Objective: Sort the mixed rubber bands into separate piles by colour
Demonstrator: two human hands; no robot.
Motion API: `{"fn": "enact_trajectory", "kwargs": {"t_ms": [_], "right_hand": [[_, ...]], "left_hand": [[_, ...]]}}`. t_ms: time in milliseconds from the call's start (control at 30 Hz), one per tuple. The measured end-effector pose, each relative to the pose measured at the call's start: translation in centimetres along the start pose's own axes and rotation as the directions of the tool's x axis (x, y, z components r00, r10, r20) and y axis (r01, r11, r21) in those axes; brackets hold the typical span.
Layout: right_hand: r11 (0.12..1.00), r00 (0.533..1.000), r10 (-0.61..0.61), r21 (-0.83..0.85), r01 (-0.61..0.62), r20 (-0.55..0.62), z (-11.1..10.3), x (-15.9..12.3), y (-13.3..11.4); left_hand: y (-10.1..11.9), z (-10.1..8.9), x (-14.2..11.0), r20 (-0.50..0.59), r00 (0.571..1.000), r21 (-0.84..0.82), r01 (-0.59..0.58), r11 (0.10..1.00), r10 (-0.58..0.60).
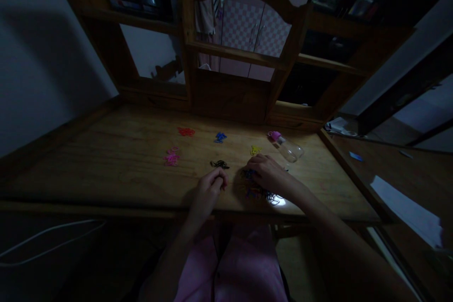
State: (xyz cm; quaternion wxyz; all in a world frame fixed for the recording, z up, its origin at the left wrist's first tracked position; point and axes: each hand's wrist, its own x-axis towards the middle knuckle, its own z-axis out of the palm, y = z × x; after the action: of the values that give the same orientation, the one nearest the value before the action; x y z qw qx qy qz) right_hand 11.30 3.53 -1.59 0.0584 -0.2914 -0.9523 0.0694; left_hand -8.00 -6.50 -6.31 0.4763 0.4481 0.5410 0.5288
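Note:
My right hand [267,171] reaches down with bent fingers onto a mixed pile of small loops that look like rubber bands [260,193]. Its fingertips are pressed together among the loops, and what they pinch is hidden. Left of that pile, my left hand [211,183] hovers with its fingers curled closed; I cannot make out anything inside it. Just beyond the left hand lies a small black group of bands [220,164]. Other groups are sorted by colour: pink [171,157], red [186,131], blue [220,137] and yellow [255,150].
A clear bottle [290,151] with a pink cap lies on its side at the right of the wooden desk [116,160]. Wooden shelving [230,92] rises along the back. On the brown surface at the right lies a white paper [406,207]. The room is dim.

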Motion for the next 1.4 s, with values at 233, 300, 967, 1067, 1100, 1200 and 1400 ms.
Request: {"fn": "enact_trajectory", "kwargs": {"t_ms": [233, 300, 967, 1067, 1100, 1200, 1400], "right_hand": [[0.994, 1.000, -0.013, -0.112, 0.013, 0.003, 0.3, 0.2, -0.2], [0.994, 1.000, -0.004, -0.112, 0.005, 0.005, 0.4, 0.3, -0.1], [0.970, 0.986, 0.075, 0.242, -0.038, -0.149, -1.9, -0.5, 1.7], [0.966, 0.986, 0.089, 0.252, -0.051, -0.141, -1.9, -0.7, 1.9], [0.965, 0.985, 0.102, 0.256, -0.063, -0.141, -1.9, -0.8, 1.9], [0.949, 0.981, 0.156, 0.293, -0.117, -0.113, -2.0, -1.0, 1.8], [0.931, 0.986, 0.164, 0.332, -0.149, -0.019, -2.3, -1.3, 0.6]], "left_hand": [[-0.1, 0.0, 0.2, -0.007, 1.000, 0.010, -0.016, 1.000, 0.016], [0.0, 0.0, 0.2, -0.006, 1.000, 0.014, -0.013, 1.000, 0.013], [-0.1, 0.1, 0.2, -0.001, 1.000, -0.001, -0.003, 1.000, 0.003], [-0.1, 0.1, 0.2, 0.004, 1.000, -0.001, -0.006, 1.000, 0.006], [-0.1, 0.0, 0.2, 0.005, 1.000, 0.002, -0.008, 1.000, 0.008], [-0.1, 0.0, 0.1, 0.005, 1.000, 0.012, -0.007, 1.000, 0.007], [0.0, 0.0, -0.1, 0.007, 1.000, 0.023, -0.011, 1.000, 0.011]]}}
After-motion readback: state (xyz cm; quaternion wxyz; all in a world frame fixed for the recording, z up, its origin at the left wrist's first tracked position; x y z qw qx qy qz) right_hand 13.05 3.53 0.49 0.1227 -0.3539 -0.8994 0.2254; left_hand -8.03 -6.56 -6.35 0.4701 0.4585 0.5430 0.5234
